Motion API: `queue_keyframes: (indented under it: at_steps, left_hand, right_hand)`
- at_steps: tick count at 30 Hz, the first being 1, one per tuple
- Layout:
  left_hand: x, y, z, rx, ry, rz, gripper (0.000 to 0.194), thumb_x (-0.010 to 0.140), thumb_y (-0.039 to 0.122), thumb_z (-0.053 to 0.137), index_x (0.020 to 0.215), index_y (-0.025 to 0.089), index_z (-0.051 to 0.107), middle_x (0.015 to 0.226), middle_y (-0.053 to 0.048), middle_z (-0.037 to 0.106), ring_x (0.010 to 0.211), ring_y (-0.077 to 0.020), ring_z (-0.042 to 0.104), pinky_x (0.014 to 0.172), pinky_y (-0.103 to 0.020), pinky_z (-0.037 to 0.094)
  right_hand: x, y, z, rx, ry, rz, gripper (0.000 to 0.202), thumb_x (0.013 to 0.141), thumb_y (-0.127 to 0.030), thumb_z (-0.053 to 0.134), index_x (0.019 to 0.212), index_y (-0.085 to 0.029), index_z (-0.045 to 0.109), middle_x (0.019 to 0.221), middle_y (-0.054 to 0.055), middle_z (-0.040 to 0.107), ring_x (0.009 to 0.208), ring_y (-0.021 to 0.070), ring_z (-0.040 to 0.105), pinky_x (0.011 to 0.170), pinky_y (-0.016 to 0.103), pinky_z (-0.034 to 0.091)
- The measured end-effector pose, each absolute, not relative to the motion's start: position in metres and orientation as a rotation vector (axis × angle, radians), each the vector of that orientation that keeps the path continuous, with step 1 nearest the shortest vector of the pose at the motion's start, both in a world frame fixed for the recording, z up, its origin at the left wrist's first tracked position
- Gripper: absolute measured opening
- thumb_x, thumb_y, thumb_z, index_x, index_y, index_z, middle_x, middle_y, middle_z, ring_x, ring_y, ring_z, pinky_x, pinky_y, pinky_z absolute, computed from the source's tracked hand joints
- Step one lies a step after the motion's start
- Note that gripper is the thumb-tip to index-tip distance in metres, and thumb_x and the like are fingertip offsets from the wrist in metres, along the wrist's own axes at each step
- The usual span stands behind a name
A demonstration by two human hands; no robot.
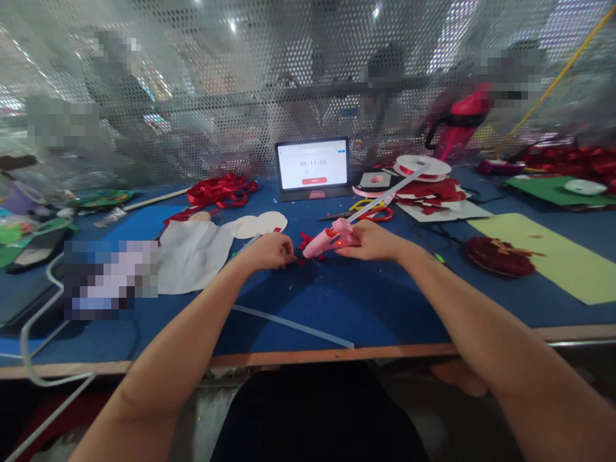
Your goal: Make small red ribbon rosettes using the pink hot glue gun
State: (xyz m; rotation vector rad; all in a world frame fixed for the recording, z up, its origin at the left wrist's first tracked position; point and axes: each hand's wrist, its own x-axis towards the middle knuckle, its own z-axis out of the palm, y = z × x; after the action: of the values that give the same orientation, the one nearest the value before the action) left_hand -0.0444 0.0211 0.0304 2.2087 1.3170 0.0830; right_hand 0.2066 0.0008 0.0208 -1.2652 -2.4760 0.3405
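Note:
A pink glue gun (332, 238) is gripped in my right hand (368, 241), its nozzle pointing left and a long translucent glue stick rising from its back. Just left of the nozzle is my left hand (274, 251), its fingers curled together over something small and dark that I cannot make out. Small red pieces (305, 240) lie on the blue table between the hands. White round shapes (262, 224) and a white cloth (192, 256) are to the left of my left hand.
A tablet (312, 165) stands at the back. Scissors (373, 210) and ribbon spools (422, 168) lie behind my right hand. Another glue stick (293, 325) rests near the front edge. Yellow sheet (553, 256) and dark red oval item (498, 255) are at right.

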Motion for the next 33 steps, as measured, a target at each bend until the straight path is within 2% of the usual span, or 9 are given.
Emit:
queue_keyframes:
  at_steps: [5,13,24,33]
  left_hand:
    - [-0.0454,0.023,0.0289,2.141,1.318,0.096,0.019,0.07,0.037,0.054,0.072,0.018,0.055,0.054,0.0,0.058,0.047,-0.0133,0.055,0.045,-0.021,0.039]
    - [-0.0447,0.0218,0.03,2.133,1.307,0.09,0.022,0.069,0.039,0.058,0.073,0.017,0.055,0.053,0.001,0.058,0.046,-0.0128,0.055,0.044,-0.02,0.038]
    - [-0.042,0.0202,0.0325,2.134,1.343,0.049,0.02,0.068,0.037,0.056,0.068,0.017,0.053,0.051,0.001,0.057,0.045,-0.0124,0.054,0.044,-0.02,0.037]
    - [-0.0421,0.0208,0.0309,2.099,1.348,0.07,0.019,0.068,0.037,0.057,0.068,0.018,0.053,0.051,0.001,0.057,0.045,-0.0131,0.055,0.043,-0.021,0.039]
  right_hand:
    - [0.2041,-0.0007,0.0224,-1.279,-2.53,0.261,0.035,0.075,-0.047,0.051,0.056,-0.018,0.043,0.052,-0.002,0.041,0.05,0.0091,0.037,0.052,0.024,0.027]
    - [0.2025,-0.0016,0.0225,-1.327,-2.574,0.174,0.037,0.076,-0.05,0.049,0.059,-0.017,0.049,0.055,0.0,0.045,0.052,0.0106,0.041,0.054,0.025,0.028]
    - [0.201,-0.0016,0.022,-1.352,-2.591,0.111,0.037,0.077,-0.048,0.049,0.058,-0.017,0.052,0.056,0.001,0.048,0.054,0.0114,0.042,0.055,0.025,0.028]
    - [0.1996,-0.0042,0.026,-1.334,-2.608,0.13,0.038,0.077,-0.046,0.049,0.053,-0.017,0.046,0.051,-0.001,0.042,0.049,0.0092,0.037,0.052,0.024,0.025]
